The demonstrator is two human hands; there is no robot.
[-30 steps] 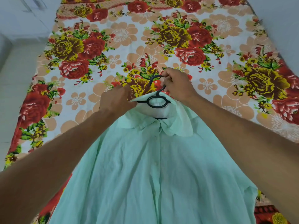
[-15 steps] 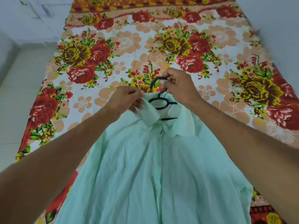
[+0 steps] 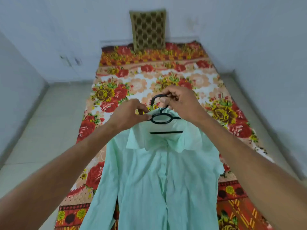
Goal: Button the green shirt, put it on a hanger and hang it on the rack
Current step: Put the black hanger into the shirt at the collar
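A green shirt (image 3: 159, 180), buttoned and on a black hanger (image 3: 162, 118), is lifted above a flowered bed (image 3: 216, 90), right hand (image 3: 181, 102) pinching the hook, left hand (image 3: 131, 113) gripping the hanger's shoulder; next, probably, carrying it to a rack, not in view.

Shirt (image 3: 159, 180) on hanger (image 3: 162, 118), over bedsheet (image 3: 216, 100); pillow (image 3: 147, 30) at 12 o'clock behind; floor (image 3: 41, 130) at 9 o'clock.
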